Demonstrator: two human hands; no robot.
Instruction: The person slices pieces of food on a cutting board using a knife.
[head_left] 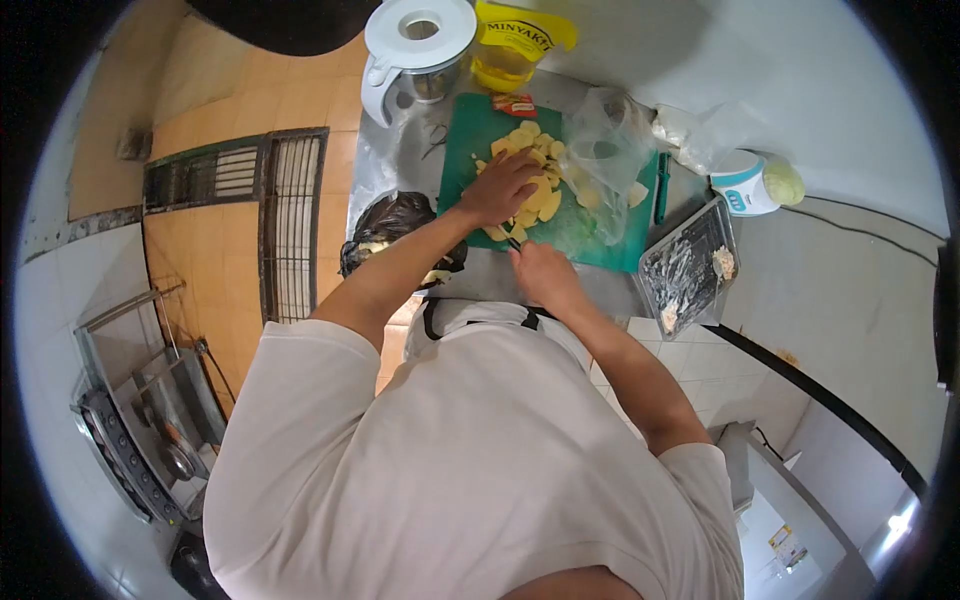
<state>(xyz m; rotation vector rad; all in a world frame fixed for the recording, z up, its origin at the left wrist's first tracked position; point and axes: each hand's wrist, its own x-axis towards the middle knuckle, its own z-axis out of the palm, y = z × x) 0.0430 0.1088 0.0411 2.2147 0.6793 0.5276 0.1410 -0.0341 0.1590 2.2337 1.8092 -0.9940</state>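
Observation:
Pale yellow slices (548,205), which look like potato, lie heaped on a green cutting board (625,248). My left hand (500,186) rests over the heap, its fingers stretched out and a little apart on the slices. At the board's near edge my right hand (548,274) is closed round the dark handle of a knife (513,242); most of its blade is hidden among the slices. A clear plastic bag (605,140) lies over the right part of the board, with some slices under or in it.
A black plastic bag (395,218) with pale scraps sits left of the board. Behind stand a white-lidded jug (420,30) and a yellow pouch (515,45). To the right are a green peeler or knife (662,188), a metal tray (690,265) and a white scale (740,183).

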